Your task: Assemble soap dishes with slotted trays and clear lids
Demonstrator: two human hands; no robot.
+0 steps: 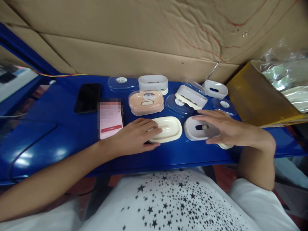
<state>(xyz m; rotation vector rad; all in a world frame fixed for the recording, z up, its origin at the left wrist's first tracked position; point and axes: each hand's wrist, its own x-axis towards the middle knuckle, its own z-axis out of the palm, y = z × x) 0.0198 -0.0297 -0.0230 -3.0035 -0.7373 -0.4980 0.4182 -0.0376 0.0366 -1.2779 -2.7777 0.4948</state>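
Observation:
My left hand (138, 136) rests at the left end of a cream oval tray (169, 128), its fingers over the rim and inner edge. My right hand (220, 128) is spread above the right side of a pale grey oval dish (191, 130) with a dark slot in its floor; whether it touches the dish cannot be made out. Part of a cream piece (225, 146) shows below that hand. Behind the cream tray sits a peach box (146, 104) under a clear lid with a label.
Behind are a white dish (153, 82), a tilted grey dish (191, 96), another slotted dish (215, 89) and clear lids (122, 84). Two phones (88, 98) lie left on the blue table (64, 138). A cardboard box (255, 96) with plastic-wrapped pieces stands right.

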